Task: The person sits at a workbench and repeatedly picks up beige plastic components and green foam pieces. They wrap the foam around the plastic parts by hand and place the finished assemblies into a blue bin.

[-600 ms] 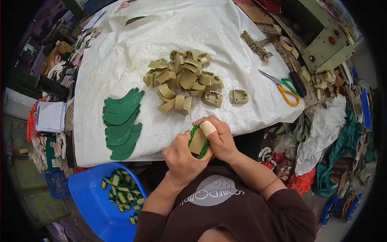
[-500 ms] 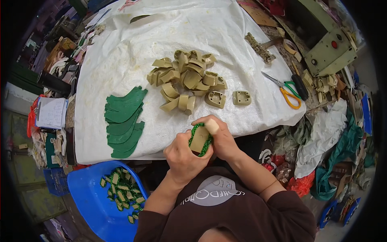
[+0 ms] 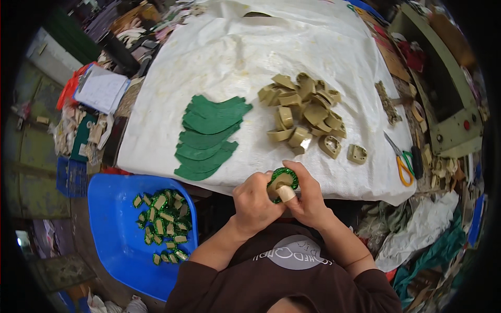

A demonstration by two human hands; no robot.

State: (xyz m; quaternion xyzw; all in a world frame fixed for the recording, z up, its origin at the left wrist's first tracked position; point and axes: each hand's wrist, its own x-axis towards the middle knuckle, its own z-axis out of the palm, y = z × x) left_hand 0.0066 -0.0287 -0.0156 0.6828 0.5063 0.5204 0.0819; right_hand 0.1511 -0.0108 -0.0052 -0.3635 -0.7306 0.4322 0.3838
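Just off the table's near edge, both hands hold a shoe heel (image 3: 282,180) with a tan flat face and a glittery green covering around its side. My left hand (image 3: 254,199) wraps it from the left, fingers closed. My right hand (image 3: 309,197) grips the other side; its thumb, in a pale wrap, presses on the tan face near the lower edge. Beyond them lies a heap of bare tan heels (image 3: 315,113), with one loose heel (image 3: 357,154) to its right. Left of the heap, several curved green cover pieces (image 3: 209,116) overlap in a stack.
At my left stands a blue basin (image 3: 112,250) with several green-covered heels inside. White sheeting (image 3: 229,57) covers the table. Scissors (image 3: 399,159) with orange and green handles lie at its right, near a green machine (image 3: 454,130). A clipboard (image 3: 102,87) rests far left.
The view has swung left, so the table and basin sit farther right in it. The heel has turned in my hands, and my right thumb has moved down across its tan face.
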